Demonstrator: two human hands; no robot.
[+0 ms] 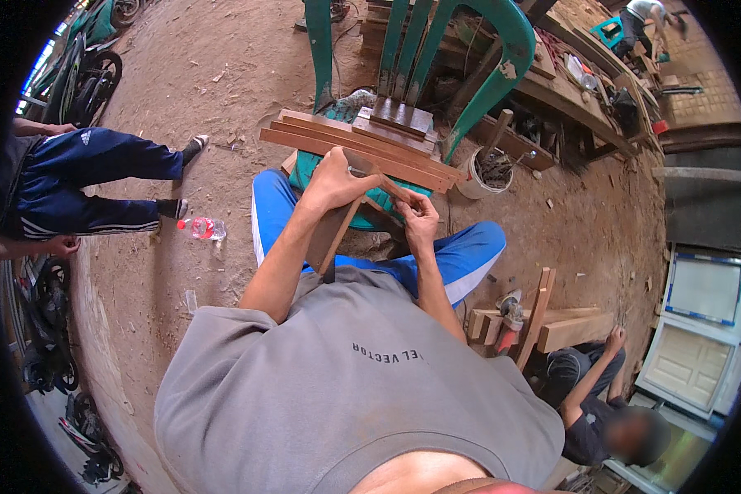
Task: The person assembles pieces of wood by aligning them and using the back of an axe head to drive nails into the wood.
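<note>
A green plastic chair [502, 74] stands in front of me, with several reddish-brown wooden strips [305, 134] lying across its seat. Short wooden blocks [399, 118] sit behind the strips. My left hand [335, 183] is closed around a small brown wooden piece [393, 189] at the near edge of the strips, its thumb stretched along it. Pinched between the fingers of my right hand [421, 217] is the right end of that same piece. Below my left wrist a brown board [329, 235] with a paler edge slants toward my lap; its upper end is hidden.
A white bucket [475, 183] of scraps stands right of the chair, near a cluttered workbench [568, 95]. At left are a person's legs [99, 177] and a plastic bottle [203, 229]. An angle grinder [510, 317] rests by timber [576, 331], beside a seated person [589, 395].
</note>
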